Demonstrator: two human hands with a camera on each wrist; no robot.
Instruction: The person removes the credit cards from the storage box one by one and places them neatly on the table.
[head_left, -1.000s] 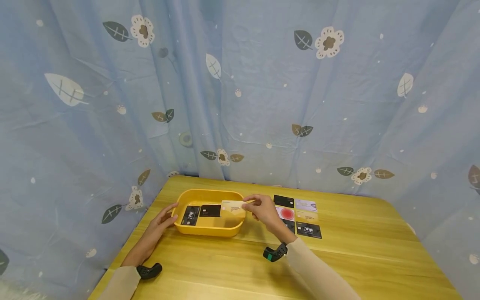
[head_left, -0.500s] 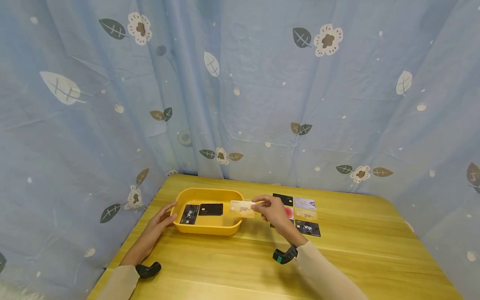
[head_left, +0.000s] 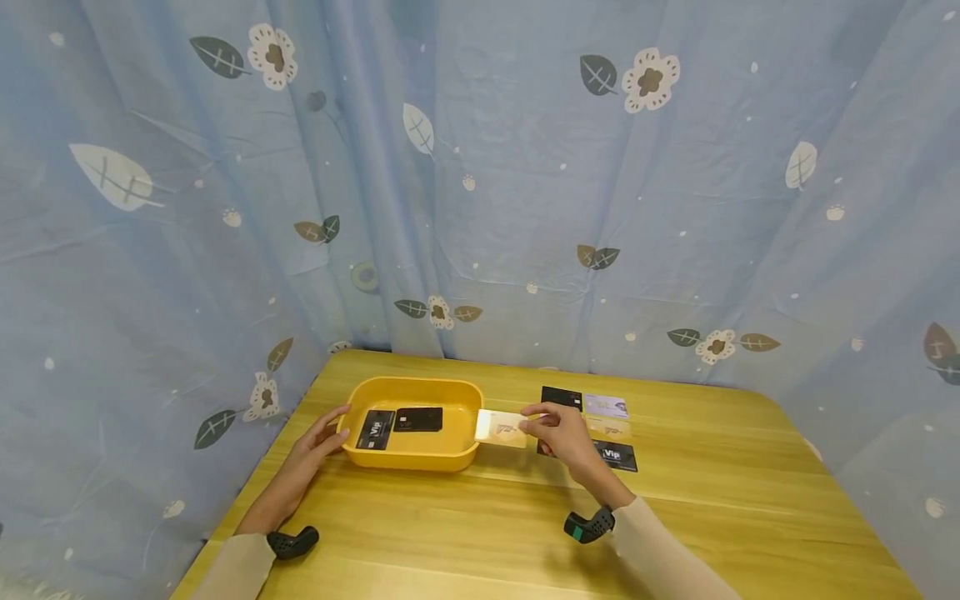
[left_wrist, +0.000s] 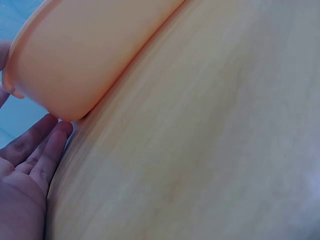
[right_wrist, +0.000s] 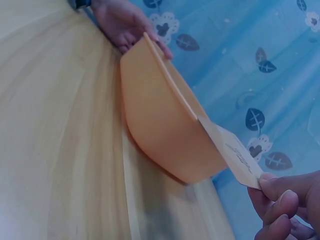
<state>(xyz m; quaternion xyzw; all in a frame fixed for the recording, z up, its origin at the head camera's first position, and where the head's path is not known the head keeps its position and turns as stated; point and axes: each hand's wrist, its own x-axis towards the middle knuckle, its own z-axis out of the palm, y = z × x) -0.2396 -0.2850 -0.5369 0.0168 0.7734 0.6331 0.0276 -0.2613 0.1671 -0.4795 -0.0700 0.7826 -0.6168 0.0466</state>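
My right hand pinches a gold bank card by its right edge. The card is level with the right rim of a yellow plastic bin, and its left end reaches the rim. In the right wrist view, the card slants between the thumb and fingers beside the rim. My left hand holds the bin's left end, some fingers over the rim and others against the outer wall. Inside the bin lie a black VIP card and a plain black card.
Right of the bin, several cards lie in rows on the wooden table: a black card, a lilac card, a gold card and a dark VIP card. My right hand partly hides others. A blue patterned curtain hangs behind.
My right hand has moved right with the gold card, from above the bin's right part to its right rim. The left hand stays at the bin's left end.
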